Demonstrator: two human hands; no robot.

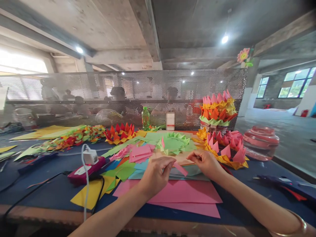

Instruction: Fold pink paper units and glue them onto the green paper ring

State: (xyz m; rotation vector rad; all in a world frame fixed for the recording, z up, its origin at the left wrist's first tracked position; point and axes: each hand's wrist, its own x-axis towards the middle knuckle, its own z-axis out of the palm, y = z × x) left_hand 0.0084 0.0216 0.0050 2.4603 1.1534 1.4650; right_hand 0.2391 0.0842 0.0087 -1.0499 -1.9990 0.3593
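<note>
A small pink paper strip [181,169] hangs from the fingertips of my left hand [158,172], which is closed in a pinch. To its right, my right hand [206,163] is pinched too, and anything in its fingertips is too small to make out. Just beyond both hands lies a ring of folded light-green paper points [176,143] with one pink point [163,144] on its left side. Under my hands is a stack of coloured paper, with large pink sheets [185,191] at the front. Small pink paper pieces [140,153] lie left of the ring.
Pink and yellow folded-paper rings [225,153] and a tiered paper piece [217,110] stand at the right, beside a clear jar [261,144]. A magenta power strip [86,169] with cables lies left. A perforated metal screen [138,89] closes the back; people sit behind it.
</note>
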